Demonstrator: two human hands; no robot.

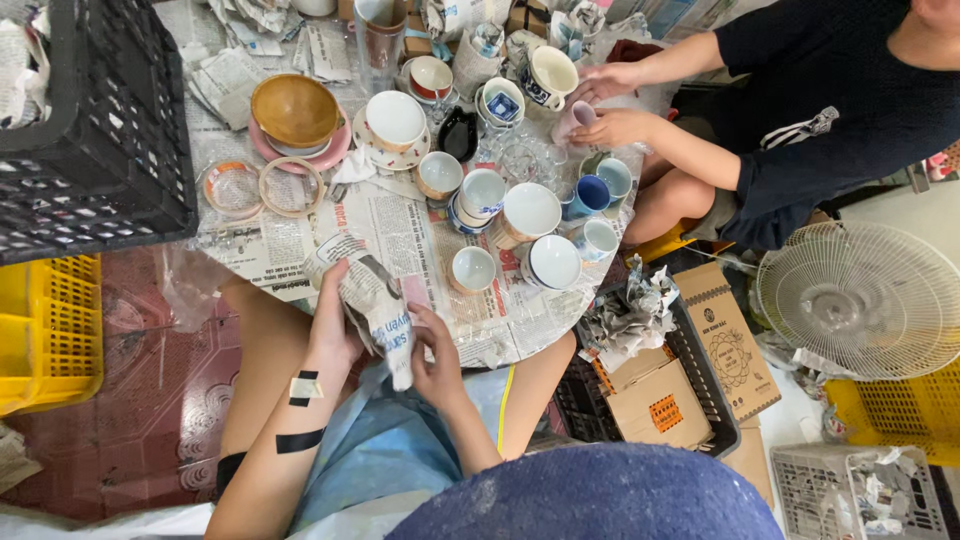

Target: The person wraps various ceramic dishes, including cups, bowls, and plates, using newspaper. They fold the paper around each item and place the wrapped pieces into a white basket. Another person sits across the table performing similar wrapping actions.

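Note:
My left hand (pixel 335 330) and my right hand (pixel 437 362) both grip an object wrapped in newspaper (pixel 372 300) at the near edge of a low round table (pixel 500 335) covered with newsprint. What is inside the wrapping is hidden. Black and pale tape strips sit on my left forearm. Just beyond the bundle stands a small white cup (pixel 472 269), with several more cups and mugs behind it. Across the table another person's hands (pixel 612 110) are on a pink cup (pixel 578 117).
A brown bowl (pixel 294 110) on a pink plate, two tape rolls (pixel 262 188) and a tall glass (pixel 379 40) fill the far table. Black crate (pixel 100 130) and yellow crate (pixel 50 330) at left. Cardboard boxes (pixel 690 380), a fan (pixel 865 300) and more crates at right.

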